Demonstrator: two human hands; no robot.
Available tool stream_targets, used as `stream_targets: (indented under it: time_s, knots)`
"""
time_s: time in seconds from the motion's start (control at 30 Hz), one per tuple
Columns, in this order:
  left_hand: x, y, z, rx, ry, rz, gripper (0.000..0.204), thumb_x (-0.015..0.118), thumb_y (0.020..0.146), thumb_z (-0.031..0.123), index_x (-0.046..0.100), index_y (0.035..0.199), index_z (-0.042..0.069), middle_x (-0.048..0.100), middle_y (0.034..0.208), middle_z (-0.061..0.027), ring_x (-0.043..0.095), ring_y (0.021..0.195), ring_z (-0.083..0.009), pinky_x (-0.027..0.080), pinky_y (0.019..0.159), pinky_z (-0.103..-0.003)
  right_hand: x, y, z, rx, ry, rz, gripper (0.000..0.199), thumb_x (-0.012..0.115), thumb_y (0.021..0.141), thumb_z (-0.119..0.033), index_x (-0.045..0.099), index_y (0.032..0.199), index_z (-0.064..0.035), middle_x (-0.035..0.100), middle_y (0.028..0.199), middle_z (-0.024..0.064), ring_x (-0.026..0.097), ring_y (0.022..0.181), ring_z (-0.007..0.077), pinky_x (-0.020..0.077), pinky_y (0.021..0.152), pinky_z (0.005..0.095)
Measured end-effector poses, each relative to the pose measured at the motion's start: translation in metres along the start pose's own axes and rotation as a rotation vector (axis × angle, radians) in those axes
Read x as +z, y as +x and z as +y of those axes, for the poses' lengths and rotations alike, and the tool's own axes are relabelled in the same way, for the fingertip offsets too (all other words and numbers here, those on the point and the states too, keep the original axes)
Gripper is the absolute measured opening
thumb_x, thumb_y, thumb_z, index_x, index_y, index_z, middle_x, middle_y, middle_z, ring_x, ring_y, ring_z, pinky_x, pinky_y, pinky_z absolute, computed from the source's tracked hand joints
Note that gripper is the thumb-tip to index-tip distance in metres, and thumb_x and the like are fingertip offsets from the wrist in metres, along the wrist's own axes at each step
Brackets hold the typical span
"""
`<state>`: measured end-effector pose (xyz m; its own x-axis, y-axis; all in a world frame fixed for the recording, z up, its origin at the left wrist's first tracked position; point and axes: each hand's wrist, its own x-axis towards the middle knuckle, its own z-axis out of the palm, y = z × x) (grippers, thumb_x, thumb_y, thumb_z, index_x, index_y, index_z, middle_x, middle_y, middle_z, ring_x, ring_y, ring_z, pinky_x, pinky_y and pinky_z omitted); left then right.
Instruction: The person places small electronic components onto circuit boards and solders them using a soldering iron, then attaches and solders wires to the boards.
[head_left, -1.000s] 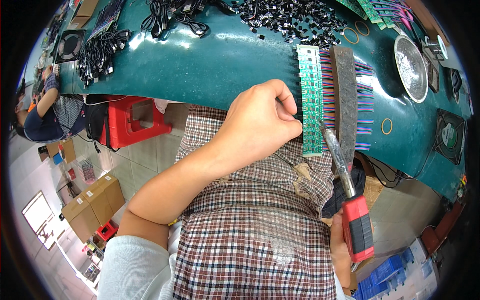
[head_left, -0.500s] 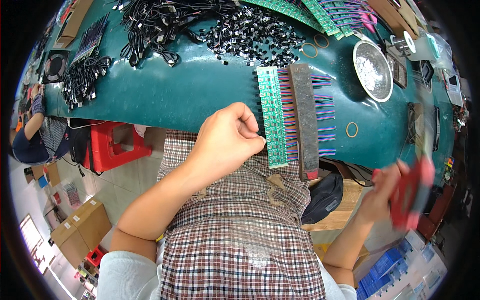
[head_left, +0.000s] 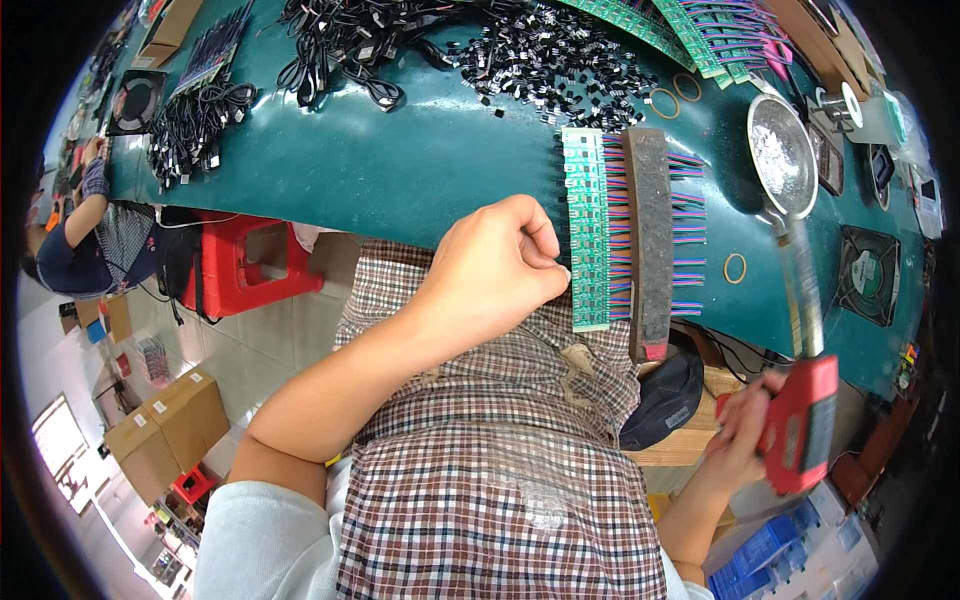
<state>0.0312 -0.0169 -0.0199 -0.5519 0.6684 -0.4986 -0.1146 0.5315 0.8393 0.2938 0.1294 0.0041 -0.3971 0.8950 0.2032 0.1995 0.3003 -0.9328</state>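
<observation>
My right hand [head_left: 740, 430] grips a soldering gun [head_left: 803, 425] by its red and black handle. Its long metal barrel reaches up to the near rim of a round metal bowl [head_left: 802, 135] with silvery bits inside. At the left edge of a green circuit board strip [head_left: 588, 230], my left hand [head_left: 500, 260] is closed in a pinch; what its fingertips hold is hidden. Small black connectors line that edge. A dark, heavy-looking bar [head_left: 650, 240] lies across the coloured wires [head_left: 688, 210] running right from the board.
Loose black connectors [head_left: 560, 70] and bundled black cables [head_left: 350, 40] cover the table's far side. More green boards [head_left: 690, 40] lie far right, near a wire spool [head_left: 840, 108]. A rubber band [head_left: 735, 268] and a fan [head_left: 865, 275] lie rightward. Another person [head_left: 95, 235] sits far left.
The soldering gun's barrel has swung leftward to the bowl, and its blur is gone. My left hand keeps its pinch at the board's edge. The whole view has shifted slightly.
</observation>
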Motion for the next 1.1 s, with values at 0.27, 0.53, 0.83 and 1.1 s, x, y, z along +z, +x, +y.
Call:
stream_targets:
  time_s: [0.27,0.53,0.83,1.1]
  knots:
    - [-0.001,-0.003,-0.004,0.048,-0.065,0.0,0.02,0.075,0.082,-0.002,0.056,0.088,0.001,0.07,0.081,-0.0077,0.068,0.074,-0.0091,0.055,0.065,-0.022,-0.001,-0.035,-0.022,-0.278,-0.304,-0.516,0.026,0.074,0.072,0.004,0.061,0.094,0.0046,0.065,0.076,0.0166,0.064,0.063,0.0281,0.0523,0.06,0.0331]
    - [0.0,-0.003,-0.004,0.059,-0.071,0.013,0.019,0.076,0.083,-0.001,0.057,0.088,0.001,0.067,0.079,-0.0046,0.067,0.072,-0.0068,0.053,0.061,-0.021,0.011,-0.034,-0.022,-0.267,-0.3,-0.537,0.019,0.072,0.071,0.006,0.062,0.086,0.0043,0.064,0.075,0.0164,0.063,0.062,0.0254,0.0501,0.057,0.0314]
    - [0.002,-0.003,-0.002,0.069,-0.023,0.054,0.019,0.078,0.081,0.001,0.059,0.086,0.002,0.064,0.078,-0.0011,0.062,0.07,-0.0044,0.052,0.062,-0.021,0.0,-0.042,-0.02,-0.11,-0.324,-0.611,0.022,0.075,0.076,-0.003,0.067,0.097,0.0011,0.068,0.092,0.0172,0.067,0.079,0.0359,0.0539,0.076,0.0414]
    - [0.003,-0.004,-0.002,0.065,-0.02,0.071,0.02,0.078,0.08,0.002,0.059,0.086,0.002,0.064,0.078,-0.0005,0.061,0.07,-0.0039,0.052,0.063,-0.021,0.007,-0.039,-0.019,-0.284,-0.368,-0.544,0.019,0.073,0.07,0.006,0.062,0.086,0.0025,0.065,0.075,0.0158,0.064,0.062,0.0253,0.0505,0.057,0.0308]
